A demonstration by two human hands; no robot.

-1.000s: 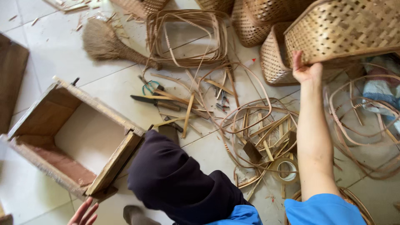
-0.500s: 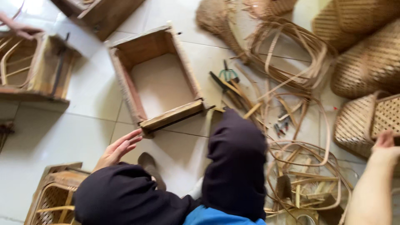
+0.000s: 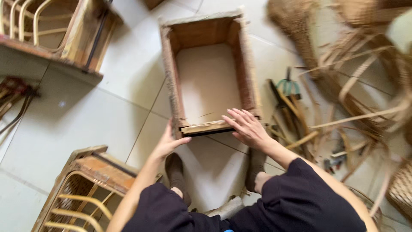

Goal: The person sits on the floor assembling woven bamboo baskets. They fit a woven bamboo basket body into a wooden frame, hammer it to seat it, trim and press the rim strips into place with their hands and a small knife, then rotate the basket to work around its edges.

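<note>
An open wooden box frame [image 3: 168, 73] with rough woven edging lies on the white tiled floor in front of me. My left hand [image 3: 168, 143] touches its near left corner, thumb pointing at the near slat [image 3: 206, 128]. My right hand [image 3: 246, 128] rests flat, fingers spread, on the near right end of that slat. Neither hand holds anything. My knees in dark trousers [image 3: 300, 202] and feet in dark socks [image 3: 176, 172] fill the bottom of the view.
A rattan-and-wood crate [image 3: 86, 189] stands at the lower left, another [image 3: 64, 34] at the upper left. Cane strips [image 3: 356, 99], hand tools [image 3: 287, 99] and woven baskets [image 3: 401, 189] litter the floor at the right.
My view swung left and down onto the wooden box. My right hand left the basket at the right, and both hands have come onto the box's near edge.
</note>
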